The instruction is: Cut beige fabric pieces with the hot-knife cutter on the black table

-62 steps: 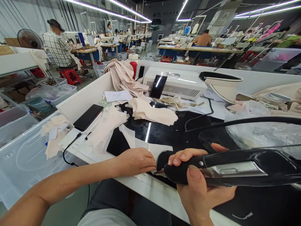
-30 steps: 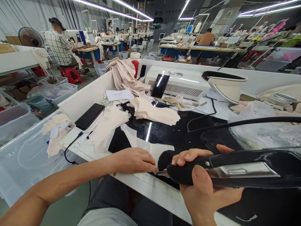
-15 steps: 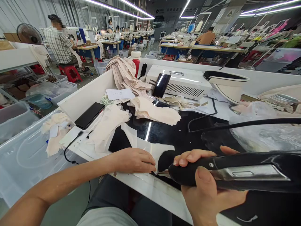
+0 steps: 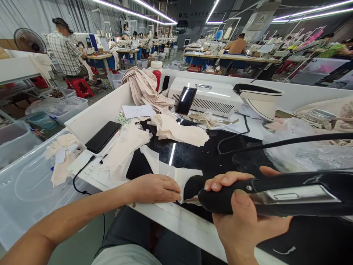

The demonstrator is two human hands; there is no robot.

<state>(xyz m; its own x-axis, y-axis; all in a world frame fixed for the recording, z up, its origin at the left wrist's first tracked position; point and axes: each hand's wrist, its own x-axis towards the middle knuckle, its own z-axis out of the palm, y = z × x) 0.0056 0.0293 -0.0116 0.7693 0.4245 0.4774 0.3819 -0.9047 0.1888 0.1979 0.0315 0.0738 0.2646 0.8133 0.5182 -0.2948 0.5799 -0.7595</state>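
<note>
My right hand (image 4: 242, 217) is wrapped around a black handheld tool (image 4: 292, 195) with a silver side panel, my thumb pressed on its near side. A thin metal tip (image 4: 193, 200) sticks out of the tool's left end, low over the black tabletop and close to my left fingertips. My left hand (image 4: 158, 188) lies palm down at the table's front edge, fingers together and closed on the near edge of a thin white fabric piece (image 4: 187, 176). The thumb is mostly hidden. Beyond it lie a stack of cream fabric pieces (image 4: 179, 130) and more cut pieces (image 4: 127, 147).
A black cable (image 4: 303, 140) crosses the right side beside a clear plastic bag (image 4: 303, 154). Two phones, one flat (image 4: 103, 137) and one propped (image 4: 186, 100) against a white vented box (image 4: 209, 96), are on the table. A clear bin (image 4: 30, 198) stands left. People sit at sewing tables behind.
The whole view has shifted slightly to the left. Both hands keep nearly the same places, with the tool still in my right hand and its tip by the fabric.
</note>
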